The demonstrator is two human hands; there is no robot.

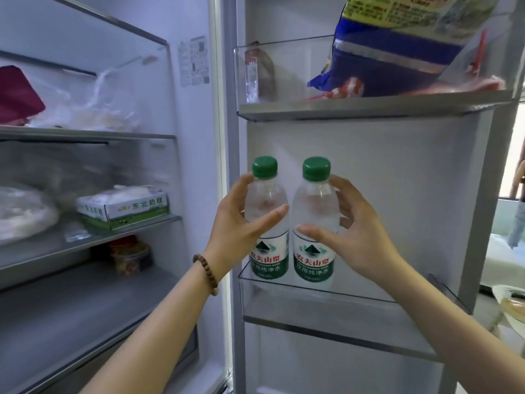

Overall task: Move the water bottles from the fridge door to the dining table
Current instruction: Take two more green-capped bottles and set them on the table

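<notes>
Two clear water bottles with green caps and green-white labels stand side by side in the clear door bin [355, 301] of the open fridge door. My left hand [241, 220] wraps around the left bottle [268, 251], thumb across its front. My right hand [358, 226] curls around the right bottle [314, 203] from the right side, thumb in front. Both bottles are upright, their bases inside the bin. A bead bracelet sits on my left wrist.
The upper door bin [369, 105] holds a large blue and yellow bag [403, 52], close above the bottle caps. The fridge interior to the left has shelves with a green-white box [122, 207], bags and a jar. Part of a room shows past the door's right edge.
</notes>
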